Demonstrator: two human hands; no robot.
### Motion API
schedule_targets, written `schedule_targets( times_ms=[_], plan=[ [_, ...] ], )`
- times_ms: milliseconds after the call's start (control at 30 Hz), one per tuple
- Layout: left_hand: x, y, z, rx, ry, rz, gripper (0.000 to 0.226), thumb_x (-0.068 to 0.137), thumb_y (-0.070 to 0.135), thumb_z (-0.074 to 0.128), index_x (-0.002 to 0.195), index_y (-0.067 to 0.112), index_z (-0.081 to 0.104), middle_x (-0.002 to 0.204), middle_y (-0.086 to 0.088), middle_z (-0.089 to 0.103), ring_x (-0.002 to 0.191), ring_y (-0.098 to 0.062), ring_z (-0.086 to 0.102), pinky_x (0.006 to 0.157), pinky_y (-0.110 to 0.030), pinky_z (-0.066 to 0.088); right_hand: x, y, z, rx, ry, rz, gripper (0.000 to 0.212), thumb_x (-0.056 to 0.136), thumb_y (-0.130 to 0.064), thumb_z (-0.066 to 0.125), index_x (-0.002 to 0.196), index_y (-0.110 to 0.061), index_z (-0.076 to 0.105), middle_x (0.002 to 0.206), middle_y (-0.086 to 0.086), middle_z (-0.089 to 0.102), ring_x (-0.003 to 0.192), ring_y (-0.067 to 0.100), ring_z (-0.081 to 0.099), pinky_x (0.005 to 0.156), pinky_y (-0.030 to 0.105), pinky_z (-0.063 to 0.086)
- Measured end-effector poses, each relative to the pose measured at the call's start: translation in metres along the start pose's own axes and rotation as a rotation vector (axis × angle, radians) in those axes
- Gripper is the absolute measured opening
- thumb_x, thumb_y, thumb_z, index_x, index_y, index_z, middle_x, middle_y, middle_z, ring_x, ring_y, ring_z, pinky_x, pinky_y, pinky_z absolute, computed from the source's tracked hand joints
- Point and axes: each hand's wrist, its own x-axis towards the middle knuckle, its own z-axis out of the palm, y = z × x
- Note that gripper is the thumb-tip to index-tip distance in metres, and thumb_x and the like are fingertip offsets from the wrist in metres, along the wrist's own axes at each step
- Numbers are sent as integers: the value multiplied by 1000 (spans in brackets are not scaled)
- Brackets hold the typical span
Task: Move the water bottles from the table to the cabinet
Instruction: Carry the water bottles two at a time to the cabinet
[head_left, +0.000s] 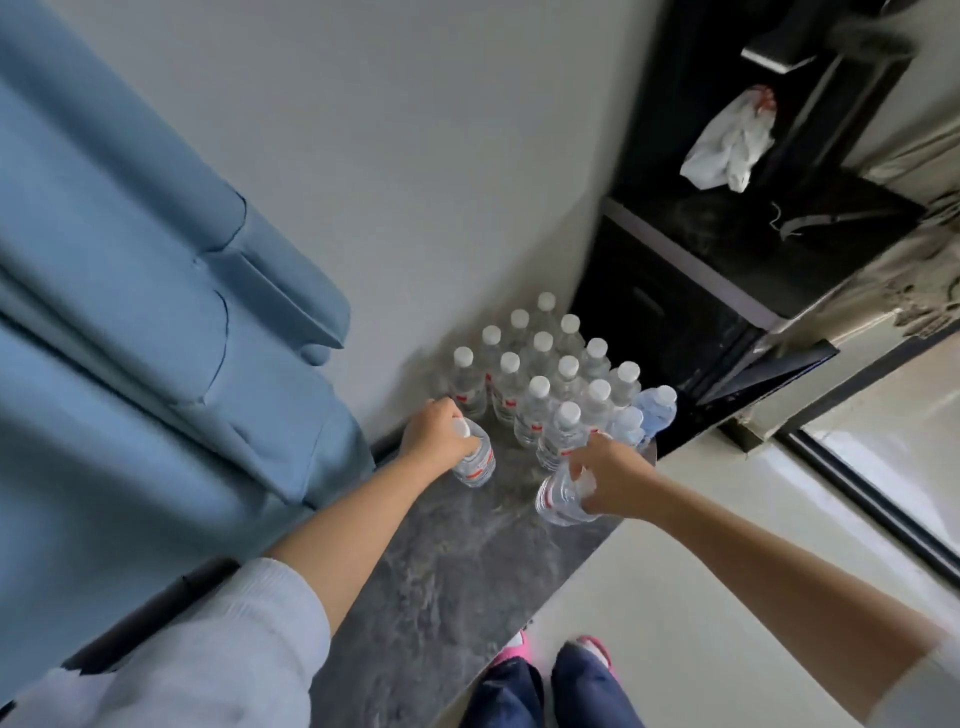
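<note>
Several clear water bottles with white caps and red labels stand in a cluster (550, 379) at the far end of a grey marbled table (467, 571), against the wall. My left hand (434, 434) is closed around the neck of one upright bottle (475, 462) at the cluster's near left. My right hand (608, 478) grips the top of another bottle (558, 499) at the near right, close to the table's edge. A black open cabinet (727, 249) with shelves stands just beyond the table on the right.
A blue sofa (130, 312) runs along the table's left side. A white crumpled bag (727, 145) lies on an upper cabinet shelf. Pale floor (701, 597) lies to the right of the table, and my feet in pink slippers (550, 665) stand by its near edge.
</note>
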Motion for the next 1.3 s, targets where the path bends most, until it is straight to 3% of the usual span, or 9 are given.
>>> schedule_targets(
  times_ms=[200,333,433,567,867,1167,1300],
  plan=[
    [69,3,22,-23,-20,-66,39,79,20,68,113,4,59,120,-14,61,108,-30,59,81,-29,45,59,3,17,137,-25,52,32,80,-12,60,112,-8,60,126,12,49,94,22,51,72,25,40],
    [105,6,37,-27,-48,-99,38,80,18,68,113,3,58,123,-15,58,110,-30,58,80,-30,45,91,5,25,171,-81,59,33,82,-9,57,115,-6,58,128,13,46,88,19,45,74,26,40],
    [126,8,46,-17,-71,-94,34,82,15,66,112,2,57,123,-14,57,110,-29,57,82,-30,44,110,7,31,195,-109,72,32,82,-10,57,113,-8,58,126,12,46,103,28,56,83,31,46],
    [150,7,57,8,-99,-101,32,83,14,65,111,2,56,124,-14,55,111,-29,55,85,-32,44,133,9,36,209,-155,59,33,80,-11,60,113,-7,57,126,12,46,108,29,55,85,33,47],
    [178,7,71,59,-151,-34,25,86,4,59,111,0,57,125,-12,53,109,-30,56,84,-33,44,165,11,44,267,-186,104,38,77,-9,64,114,-6,57,124,12,46,108,29,54,80,28,46],
    [186,1,80,7,-153,-12,31,87,6,60,117,2,55,131,-14,46,114,-33,53,94,-37,43,181,8,43,262,-160,151,36,79,-12,64,115,-7,56,126,12,45,110,29,53,85,30,45],
    [186,-5,83,-42,-161,5,35,86,-1,55,121,3,53,132,-16,46,115,-32,52,93,-34,43,188,2,42,275,-139,162,32,80,-10,62,111,-5,57,128,13,44,106,31,56,80,29,46]
  ],
)
